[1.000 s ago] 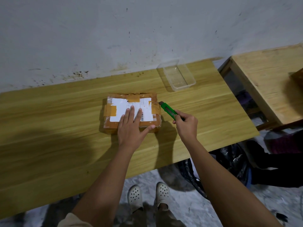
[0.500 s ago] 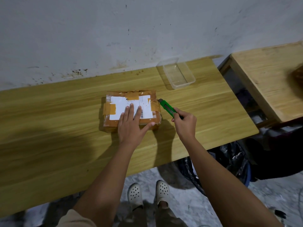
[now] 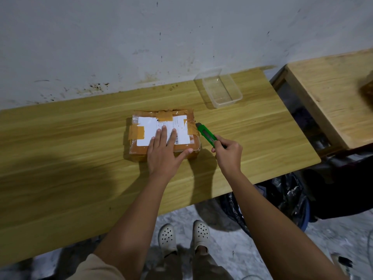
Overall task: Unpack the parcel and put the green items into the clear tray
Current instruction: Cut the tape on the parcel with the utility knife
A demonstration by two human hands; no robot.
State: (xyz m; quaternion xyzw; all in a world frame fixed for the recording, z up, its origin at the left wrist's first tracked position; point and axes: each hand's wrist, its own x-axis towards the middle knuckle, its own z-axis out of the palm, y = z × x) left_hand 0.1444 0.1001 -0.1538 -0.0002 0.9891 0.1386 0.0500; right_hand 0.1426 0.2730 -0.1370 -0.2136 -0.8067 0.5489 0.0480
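Observation:
A brown taped parcel point(image 3: 145, 128) with a white label lies in the middle of the wooden table point(image 3: 70, 158). My left hand point(image 3: 164, 153) presses flat on its near half, fingers spread. My right hand point(image 3: 229, 152) grips a green utility knife point(image 3: 205, 135) whose tip touches the parcel's right edge. A clear tray point(image 3: 220, 88) sits at the table's far right, near the wall, with nothing in it. The parcel's contents are hidden.
A second wooden table point(image 3: 333, 91) stands to the right, across a narrow gap. Black bags point(image 3: 282, 199) lie on the floor under the table's right end. The wall runs along the table's far edge. My feet in white clogs point(image 3: 183, 235) stand below.
The knife tip has slid a little farther along the parcel's right edge toward the wall. My left hand stays pressed on the parcel.

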